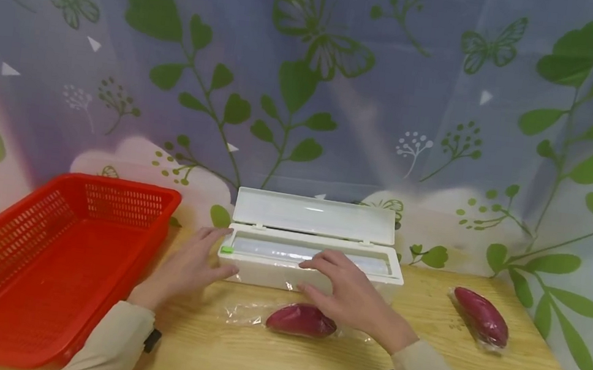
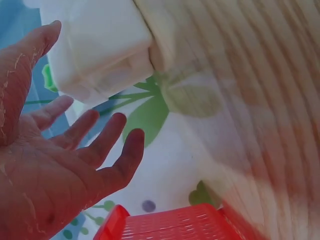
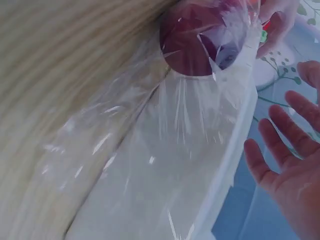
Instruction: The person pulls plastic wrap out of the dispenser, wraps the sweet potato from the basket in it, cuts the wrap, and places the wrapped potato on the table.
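A white cling film dispenser (image 1: 312, 281) stands at the back of the table, its lid (image 1: 315, 215) raised, a roll of film (image 1: 277, 250) inside and a green slider (image 1: 227, 250) at its left end. Clear film (image 3: 185, 130) drapes down its front and over a purple-red oblong vegetable (image 1: 302, 320) lying before it. My left hand (image 1: 189, 267) is at the dispenser's left end, fingers spread and holding nothing, as the left wrist view also shows. Over the dispenser's front, right of centre, hovers my right hand (image 1: 345, 290), fingers parted with nothing between them.
A red plastic basket (image 1: 156, 242) with slotted walls takes up the left side. On the right of the wooden table (image 1: 230, 362) lies another purple-red vegetable (image 1: 480, 317) in clear film. Behind the table hangs a leaf-and-butterfly patterned sheet (image 1: 369, 132).
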`<state>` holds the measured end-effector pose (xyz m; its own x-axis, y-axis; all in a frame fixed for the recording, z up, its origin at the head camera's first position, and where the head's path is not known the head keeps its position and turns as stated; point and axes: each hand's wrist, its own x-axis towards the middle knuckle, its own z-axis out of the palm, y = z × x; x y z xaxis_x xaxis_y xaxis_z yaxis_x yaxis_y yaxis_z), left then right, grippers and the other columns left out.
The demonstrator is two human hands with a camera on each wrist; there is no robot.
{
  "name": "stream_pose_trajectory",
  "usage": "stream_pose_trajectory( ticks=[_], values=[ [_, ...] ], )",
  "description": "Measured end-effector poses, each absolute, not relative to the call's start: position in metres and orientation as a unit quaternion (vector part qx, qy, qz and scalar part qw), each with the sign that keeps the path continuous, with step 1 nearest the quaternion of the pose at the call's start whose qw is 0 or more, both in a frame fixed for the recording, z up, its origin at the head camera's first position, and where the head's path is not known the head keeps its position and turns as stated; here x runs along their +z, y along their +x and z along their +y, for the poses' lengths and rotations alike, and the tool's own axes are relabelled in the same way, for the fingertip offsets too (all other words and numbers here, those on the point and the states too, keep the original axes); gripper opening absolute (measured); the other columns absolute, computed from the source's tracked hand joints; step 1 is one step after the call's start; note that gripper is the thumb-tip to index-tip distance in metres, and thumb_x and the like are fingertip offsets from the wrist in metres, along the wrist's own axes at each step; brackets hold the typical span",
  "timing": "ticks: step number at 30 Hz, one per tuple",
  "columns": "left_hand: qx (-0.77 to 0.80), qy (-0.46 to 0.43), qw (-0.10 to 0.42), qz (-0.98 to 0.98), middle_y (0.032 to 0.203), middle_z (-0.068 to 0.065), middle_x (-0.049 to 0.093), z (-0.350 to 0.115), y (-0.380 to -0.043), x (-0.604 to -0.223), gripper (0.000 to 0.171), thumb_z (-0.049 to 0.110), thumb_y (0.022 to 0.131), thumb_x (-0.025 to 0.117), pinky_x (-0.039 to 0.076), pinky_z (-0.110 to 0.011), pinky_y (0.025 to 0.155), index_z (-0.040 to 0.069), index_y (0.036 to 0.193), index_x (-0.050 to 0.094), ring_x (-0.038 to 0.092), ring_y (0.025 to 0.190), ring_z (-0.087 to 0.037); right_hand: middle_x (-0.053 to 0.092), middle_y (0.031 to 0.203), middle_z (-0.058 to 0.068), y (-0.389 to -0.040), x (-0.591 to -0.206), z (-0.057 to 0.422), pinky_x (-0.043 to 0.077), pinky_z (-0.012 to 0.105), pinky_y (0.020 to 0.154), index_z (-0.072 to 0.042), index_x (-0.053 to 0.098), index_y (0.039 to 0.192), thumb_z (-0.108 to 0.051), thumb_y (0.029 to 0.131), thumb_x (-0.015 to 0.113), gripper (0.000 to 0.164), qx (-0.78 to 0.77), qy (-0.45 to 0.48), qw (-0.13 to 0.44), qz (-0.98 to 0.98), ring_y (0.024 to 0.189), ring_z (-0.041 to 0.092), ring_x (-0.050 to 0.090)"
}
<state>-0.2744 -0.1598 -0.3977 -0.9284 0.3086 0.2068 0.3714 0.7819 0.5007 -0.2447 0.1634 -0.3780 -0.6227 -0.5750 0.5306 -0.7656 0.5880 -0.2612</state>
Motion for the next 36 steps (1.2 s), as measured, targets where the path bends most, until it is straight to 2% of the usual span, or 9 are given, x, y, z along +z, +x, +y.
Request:
stream_pose_trajectory(
  ticks=[7,11,17,22,31,36],
  values=[
    [-0.285,-0.169,0.023,-0.943,0.155,-0.02,0.044,-0.164,-0.283,-0.4,0.081,0.044,0.093,0.073,0.043,-0.064,0.11,0.012,0.158,0.037,0.051,0.134,-0.041,0.068,0.116,0.0,-0.27,-0.383,0.133,0.055,0.038,0.096,-0.011,0.071,0.119,-0.028,0.094,0.074,0.031,0.249,0.391,0.182,-0.867,0.111,0.017,0.064],
    [-0.278,-0.167,0.027,-0.946,0.153,-0.021,0.047,-0.163,-0.284,-0.399,0.08,0.042,0.092,0.074,0.044,-0.065,0.109,0.012,0.157,0.039,0.052,0.132,-0.041,0.068,0.114,0.001,-0.281,-0.383,0.114,0.056,0.038,0.095,-0.011,0.072,0.119,-0.029,0.095,0.072,0.03,0.255,0.399,0.176,-0.863,0.11,0.018,0.065],
    [-0.226,-0.16,0.042,-0.96,0.148,-0.021,0.05,-0.163,-0.283,-0.401,0.079,0.051,0.093,0.07,0.05,-0.066,0.098,0.019,0.158,0.037,0.057,0.124,-0.041,0.067,0.116,0.003,-0.295,-0.386,0.088,0.055,0.038,0.098,-0.011,0.072,0.12,-0.03,0.095,0.072,0.031,0.265,0.397,0.175,-0.861,0.112,0.02,0.064],
    [-0.206,-0.163,0.053,-0.964,0.148,-0.022,0.051,-0.161,-0.281,-0.404,0.078,0.054,0.094,0.067,0.048,-0.07,0.096,0.019,0.158,0.036,0.056,0.126,-0.043,0.067,0.113,0.005,-0.303,-0.394,0.071,0.055,0.039,0.093,-0.011,0.073,0.118,-0.031,0.094,0.073,0.032,0.268,0.395,0.178,-0.861,0.107,0.021,0.063],
    [-0.203,-0.169,0.059,-0.963,0.148,-0.024,0.051,-0.161,-0.28,-0.403,0.079,0.057,0.095,0.064,0.048,-0.072,0.095,0.019,0.158,0.036,0.055,0.128,-0.048,0.067,0.116,0.002,-0.305,-0.401,0.048,0.049,0.044,0.089,-0.02,0.077,0.105,-0.037,0.093,0.073,0.021,0.273,0.348,0.181,-0.878,0.111,0.021,0.062],
    [-0.21,-0.172,0.06,-0.961,0.147,-0.025,0.052,-0.162,-0.28,-0.403,0.078,0.054,0.095,0.066,0.049,-0.07,0.093,0.017,0.157,0.037,0.056,0.126,-0.048,0.068,0.117,0.0,-0.306,-0.401,0.041,0.046,0.043,0.089,-0.026,0.078,0.105,-0.042,0.092,0.072,0.021,0.273,0.313,0.166,-0.895,0.112,0.02,0.062]
  ],
)
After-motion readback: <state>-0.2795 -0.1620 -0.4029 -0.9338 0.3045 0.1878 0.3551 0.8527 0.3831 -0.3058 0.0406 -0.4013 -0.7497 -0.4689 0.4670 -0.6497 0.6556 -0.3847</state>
